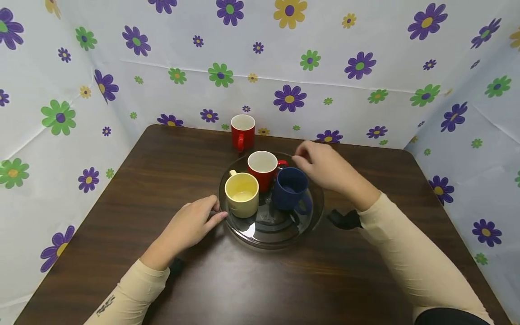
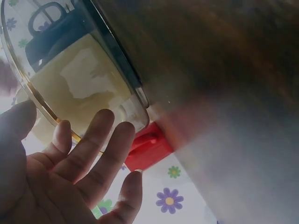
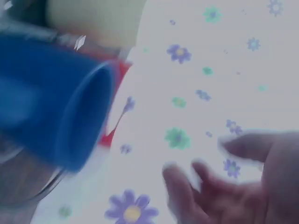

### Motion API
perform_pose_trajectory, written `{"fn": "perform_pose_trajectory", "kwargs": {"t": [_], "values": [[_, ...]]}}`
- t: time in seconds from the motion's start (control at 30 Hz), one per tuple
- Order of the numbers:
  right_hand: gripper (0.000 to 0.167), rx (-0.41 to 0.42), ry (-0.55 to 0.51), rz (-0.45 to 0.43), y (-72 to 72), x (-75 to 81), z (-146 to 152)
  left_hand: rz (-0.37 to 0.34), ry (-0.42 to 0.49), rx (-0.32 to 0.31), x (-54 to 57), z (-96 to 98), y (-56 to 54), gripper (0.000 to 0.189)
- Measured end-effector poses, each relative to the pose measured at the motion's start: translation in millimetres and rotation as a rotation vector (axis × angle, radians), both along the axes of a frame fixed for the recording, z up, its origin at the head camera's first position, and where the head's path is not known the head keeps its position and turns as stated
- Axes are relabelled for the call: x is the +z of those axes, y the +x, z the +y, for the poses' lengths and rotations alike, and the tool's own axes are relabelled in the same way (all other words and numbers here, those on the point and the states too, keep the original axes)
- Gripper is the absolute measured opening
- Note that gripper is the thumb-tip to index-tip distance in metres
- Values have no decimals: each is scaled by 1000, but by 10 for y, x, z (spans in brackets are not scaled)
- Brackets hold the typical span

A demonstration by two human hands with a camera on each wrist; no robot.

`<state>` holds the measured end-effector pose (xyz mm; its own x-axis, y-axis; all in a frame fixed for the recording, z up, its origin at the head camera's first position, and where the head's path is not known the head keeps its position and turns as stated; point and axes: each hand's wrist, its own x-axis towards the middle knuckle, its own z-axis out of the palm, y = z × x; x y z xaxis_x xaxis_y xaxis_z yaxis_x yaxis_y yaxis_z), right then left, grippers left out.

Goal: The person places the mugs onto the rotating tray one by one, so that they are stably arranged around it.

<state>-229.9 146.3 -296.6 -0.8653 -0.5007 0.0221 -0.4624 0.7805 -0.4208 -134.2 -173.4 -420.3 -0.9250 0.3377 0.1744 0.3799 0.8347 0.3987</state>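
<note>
Overall, risk sits with crowding and a slick base.

Table (image 1: 183,167): dark wood-grain top; bears everything below. A shove toward the far edge is the hazard there.

Smoked-glass dish (image 1: 268,246): round, mid-table, carries three mugs. Smooth and glossy; if tipped or jerked, mugs would probably slide together and knock.

Left hand (image 1: 194,223): at the dish's left rim, fingers loosely extended, gripping nothing; contact with the rim cannot be settled. Lifting from this side alone would tilt the load right.

Right hand (image 1: 322,164): by the far right rim, fingers loosely bent, holding nothing. A low sweep could catch the blue mug (image 1: 286,196), right on the dish.

Mugs: yellow mug (image 1: 243,208) left on the dish, red mug (image 1: 260,178) far-middle, close to both neighbours. Second red mug (image 1: 243,139) stands off the dish, near the table's far edge; pushing the dish far could strike it.

Black strap (image 1: 345,220): at the right wrist, near the rim; might snag.

Blue handle (image 1: 304,207): juts right-near, a likely catch point.
</note>
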Motion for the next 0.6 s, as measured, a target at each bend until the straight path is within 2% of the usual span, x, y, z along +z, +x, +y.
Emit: {"fn": "perform_pose_trajectory", "kwargs": {"t": [0.07, 0.13, 0.23, 0.33, 0.43, 0.6], "values": [[25, -106, 12, -37, 81, -48, 221, -7, 5, -3, 1, 23, 6, 24], [28, -145, 11, -113, 169, -146, 392, -13, 11, -4, 8, 33, 10, 25], [29, -110, -22, -259, 269, -333, 526, -24, 20, 0, 23, 29, 13, 25], [28, -53, -87, -386, 309, -511, 538, -33, 18, 10, 25, 16, 14, 24], [26, -28, -134, -438, 301, -636, 502, -40, 17, 20, 17, 2, 19, 24], [23, -65, -134, -437, 286, -730, 519, -48, 19, -1, -5, 26, 11, 25]]}}
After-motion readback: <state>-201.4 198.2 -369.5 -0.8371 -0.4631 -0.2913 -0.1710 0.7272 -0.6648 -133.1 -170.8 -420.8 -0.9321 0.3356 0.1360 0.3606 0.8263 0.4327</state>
